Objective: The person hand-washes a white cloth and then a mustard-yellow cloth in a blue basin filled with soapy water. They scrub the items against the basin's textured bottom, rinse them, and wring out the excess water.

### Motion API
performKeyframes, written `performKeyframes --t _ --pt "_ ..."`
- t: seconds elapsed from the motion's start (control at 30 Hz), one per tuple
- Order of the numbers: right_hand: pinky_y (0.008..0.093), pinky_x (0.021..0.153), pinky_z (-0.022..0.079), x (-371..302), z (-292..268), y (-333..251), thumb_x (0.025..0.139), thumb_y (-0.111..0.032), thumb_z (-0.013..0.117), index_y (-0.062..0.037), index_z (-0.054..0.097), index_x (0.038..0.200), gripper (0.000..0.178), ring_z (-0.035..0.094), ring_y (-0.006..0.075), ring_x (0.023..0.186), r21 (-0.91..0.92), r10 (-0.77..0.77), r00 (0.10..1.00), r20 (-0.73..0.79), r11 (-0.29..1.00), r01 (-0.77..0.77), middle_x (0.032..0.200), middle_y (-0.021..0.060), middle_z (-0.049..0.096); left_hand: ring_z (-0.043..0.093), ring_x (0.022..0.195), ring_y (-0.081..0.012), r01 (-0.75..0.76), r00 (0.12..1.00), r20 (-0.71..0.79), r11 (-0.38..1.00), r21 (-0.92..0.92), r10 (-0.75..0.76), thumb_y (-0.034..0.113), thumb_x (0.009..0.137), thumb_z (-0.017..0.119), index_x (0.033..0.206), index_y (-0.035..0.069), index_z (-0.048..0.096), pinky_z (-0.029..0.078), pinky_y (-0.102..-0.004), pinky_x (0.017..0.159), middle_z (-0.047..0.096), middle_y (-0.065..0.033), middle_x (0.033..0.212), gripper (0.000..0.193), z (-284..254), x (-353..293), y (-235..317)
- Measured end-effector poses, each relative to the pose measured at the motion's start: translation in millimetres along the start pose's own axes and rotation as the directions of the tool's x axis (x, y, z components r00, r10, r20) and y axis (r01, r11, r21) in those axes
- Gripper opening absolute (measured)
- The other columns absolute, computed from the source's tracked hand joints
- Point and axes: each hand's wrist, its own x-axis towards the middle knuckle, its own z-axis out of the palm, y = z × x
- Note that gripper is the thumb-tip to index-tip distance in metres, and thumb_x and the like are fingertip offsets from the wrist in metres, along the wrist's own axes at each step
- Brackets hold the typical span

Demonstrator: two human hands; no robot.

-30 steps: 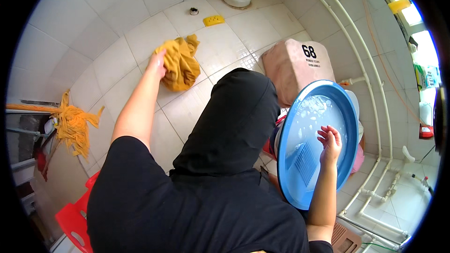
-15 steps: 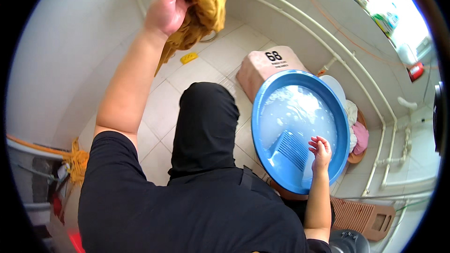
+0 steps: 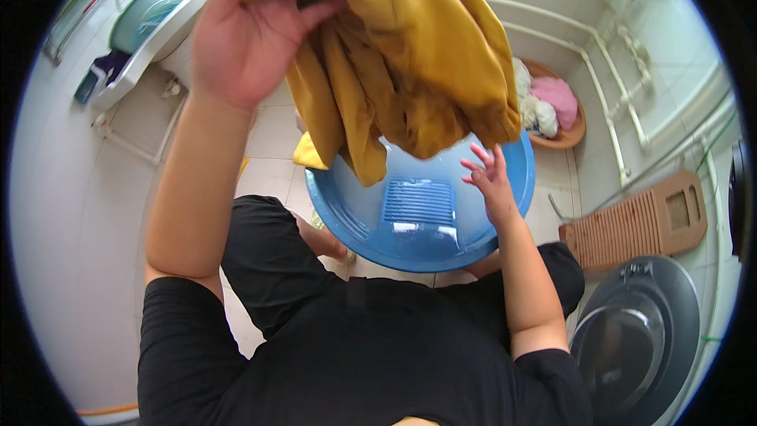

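My left hand (image 3: pixel 244 51) is raised at the upper left, gripping a mustard-yellow garment (image 3: pixel 410 39) between thumb and fingers. The cloth hangs in loose folds over the far part of a big blue basin (image 3: pixel 371 251) and hides much of it. Cloudy water fills the basin, and a ridged blue washboard surface (image 3: pixel 418 201) shows at its near side. Over the basin's right side, my right hand (image 3: pixel 490 185) is empty with its fingers spread, just below the garment's lower edge. A bright yellow piece (image 3: pixel 310 152) shows at the basin's far left rim; its kind is unclear.
An orange-brown tub (image 3: pixel 579 122) with pink and white cloths stands beyond the basin to the right. Nearer are a brown washboard (image 3: pixel 631 225) and a dark grey round container (image 3: pixel 674 308). White pipes (image 3: pixel 595 95) run along the wall. A turquoise basin (image 3: pixel 142 12) is at upper left.
My view has turned right toward the blue basin. My left hand has brought the yellow garment from the left to above the basin. My right hand's fingers have spread.
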Motion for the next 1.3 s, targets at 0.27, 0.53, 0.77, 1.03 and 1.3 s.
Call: performKeyframes --t 0.27,0.53,0.77,1.03,1.3 --pt "0.0336 0.094 0.04 16.1 -36.7 12.4 0.087 -0.022 0.056 -0.0091 0.04 0.129 0.046 0.049 0.0195 0.112 0.126 0.036 0.892 -0.451 0.992 0.023 0.122 0.0064 0.05 0.056 0.104 -0.0246 0.733 0.643 -0.323 0.68 -0.003 -0.694 0.03 0.093 0.041 0.125 0.006 0.043 0.049 -0.0422 0.083 0.052 -0.0122 0.122 0.041 -77.4 -64.5 -141.8" --pt "0.0408 0.104 0.028 17.8 -48.5 6.6 0.075 -0.001 0.05 -0.0019 0.031 0.133 0.061 0.036 0.0332 0.123 -0.631 -0.341 0.854 -0.393 0.776 0.019 0.133 0.0216 0.035 0.05 0.11 -0.0309 0.436 0.696 -0.564 -0.363 0.824 -0.445 0.035 0.078 0.062 0.122 0.005 0.047 0.043 -0.0408 0.089 0.048 -0.0184 0.123 0.056 -145.3 -127.4 -176.0" --pt "0.0601 0.102 0.015 23.1 16.3 6.1 0.074 -0.05 0.059 -0.0212 0.049 0.126 0.06 0.018 0.0399 0.132 -0.96 -0.028 0.96 0.279 -0.029 0.278 0.143 0.0153 0.025 0.008 0.134 -0.0433 0.423 0.633 -0.608 -0.444 0.79 -0.48 0.035 0.07 0.067 0.138 0.031 0.028 0.028 -0.0587 0.1 0.003 -0.0149 0.148 0.078 -154.6 -138.0 -216.3" --pt "0.0611 0.102 0.017 90.5 -4.8 55.2 0.081 -0.059 0.047 -0.0336 0.026 0.139 0.066 0.015 0.0398 0.133 -0.987 0.468 0.874 -0.129 -0.148 -0.066 0.149 0.0082 0.012 0.024 0.128 -0.0447 0.424 0.501 -0.629 -0.464 0.777 -0.594 0.022 0.081 0.041 0.141 0.023 0.019 0.026 -0.0459 0.106 0.015 -0.0161 0.147 0.064 -190.2 -134.3 -259.0" --pt "0.0457 0.103 0.027 113.1 -35.7 108.1 0.085 -0.057 0.041 -0.0203 0.024 0.14 0.068 0.029 0.0315 0.129 -0.994 0.385 0.923 -0.022 -0.107 0.021 0.144 0.0112 0.026 0.038 0.123 -0.0338 0.538 0.437 -0.629 -0.373 0.756 -0.643 0.025 0.083 0.037 0.139 0.007 0.023 0.031 -0.0392 0.103 0.03 -0.0193 0.14 0.06 -211.4 -129.7 -275.7"
